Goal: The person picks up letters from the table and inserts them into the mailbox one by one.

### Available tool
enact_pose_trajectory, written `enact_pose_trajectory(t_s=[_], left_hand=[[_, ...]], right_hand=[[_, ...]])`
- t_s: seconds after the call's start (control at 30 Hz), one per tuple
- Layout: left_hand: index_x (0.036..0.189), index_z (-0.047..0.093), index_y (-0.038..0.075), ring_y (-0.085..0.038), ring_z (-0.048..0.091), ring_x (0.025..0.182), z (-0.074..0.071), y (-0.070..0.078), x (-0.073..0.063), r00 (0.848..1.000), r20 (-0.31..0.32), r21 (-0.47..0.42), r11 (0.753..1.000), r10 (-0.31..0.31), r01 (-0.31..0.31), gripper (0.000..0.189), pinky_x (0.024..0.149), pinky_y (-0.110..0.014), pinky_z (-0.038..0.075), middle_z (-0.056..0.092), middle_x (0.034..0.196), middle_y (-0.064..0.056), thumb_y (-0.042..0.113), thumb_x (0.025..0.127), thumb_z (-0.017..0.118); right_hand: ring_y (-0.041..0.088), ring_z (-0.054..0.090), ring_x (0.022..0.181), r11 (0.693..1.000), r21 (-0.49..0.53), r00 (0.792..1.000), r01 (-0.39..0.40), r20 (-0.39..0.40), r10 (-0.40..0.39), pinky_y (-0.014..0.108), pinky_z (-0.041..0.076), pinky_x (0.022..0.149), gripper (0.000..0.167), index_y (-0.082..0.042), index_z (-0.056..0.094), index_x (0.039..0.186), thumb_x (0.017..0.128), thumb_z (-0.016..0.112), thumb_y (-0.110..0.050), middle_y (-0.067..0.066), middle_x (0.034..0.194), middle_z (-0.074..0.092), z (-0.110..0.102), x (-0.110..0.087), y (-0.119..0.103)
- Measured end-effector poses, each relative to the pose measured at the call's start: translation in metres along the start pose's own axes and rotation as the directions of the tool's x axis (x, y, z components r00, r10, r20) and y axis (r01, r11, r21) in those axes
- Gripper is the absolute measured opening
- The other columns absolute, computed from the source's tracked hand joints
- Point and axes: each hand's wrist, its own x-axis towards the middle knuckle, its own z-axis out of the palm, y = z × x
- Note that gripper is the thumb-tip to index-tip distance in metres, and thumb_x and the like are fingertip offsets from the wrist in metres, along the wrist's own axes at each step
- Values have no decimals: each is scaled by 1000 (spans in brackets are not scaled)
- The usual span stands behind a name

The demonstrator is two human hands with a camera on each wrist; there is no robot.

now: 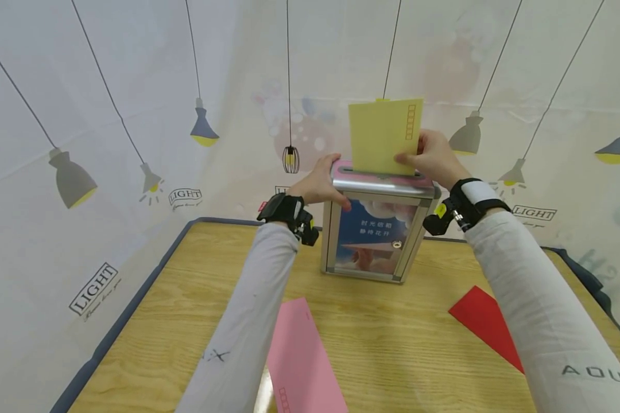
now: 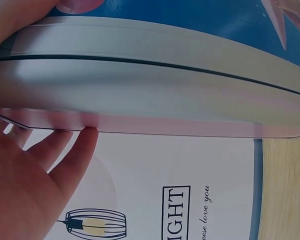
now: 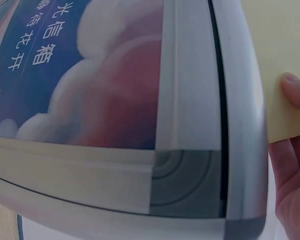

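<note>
A yellow envelope (image 1: 382,137) stands upright at the slot in the pink top of a silver-framed letter box (image 1: 374,229). My right hand (image 1: 436,155) pinches the envelope near its lower right corner, thumb in front and fingers behind. In the right wrist view the thumb lies on the pale yellow paper (image 3: 275,115) beside the box's metal edge. My left hand (image 1: 320,182) grips the upper left corner of the box, its thumb on the front and its fingers (image 2: 82,155) against the side. Whether the envelope's lower edge is inside the slot is hard to tell.
A pink envelope (image 1: 305,355) lies on the wooden table (image 1: 392,344) near the left forearm. A red envelope (image 1: 485,324) is partly covered by the right sleeve. Behind the table hangs a pale backdrop (image 1: 237,69) printed with lamps.
</note>
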Motion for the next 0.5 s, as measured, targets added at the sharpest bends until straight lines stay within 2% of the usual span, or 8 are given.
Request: enact_pose_trajectory(t_s=[0.3, 0.5], left_hand=[[144, 11, 6, -25, 33, 119, -1, 0, 1, 1000, 2, -16, 1000, -4, 4, 117, 102, -38, 30, 23, 139, -13, 8, 54, 85], [145, 11, 7, -24, 34, 120, 0, -3, -1, 1000, 9, -9, 1000, -10, 10, 117, 102, -37, 31, 22, 141, -12, 10, 54, 85]], right_hand=[[-2, 58, 68, 998, 56, 999, 37, -7, -36, 14, 45, 63, 30, 7, 58, 105, 80, 67, -7, 9, 88, 67, 3, -3, 4], [-3, 58, 67, 999, 26, 999, 31, 3, -31, 14, 45, 64, 30, 5, 60, 105, 79, 67, -8, 19, 97, 66, 8, -6, 11]])
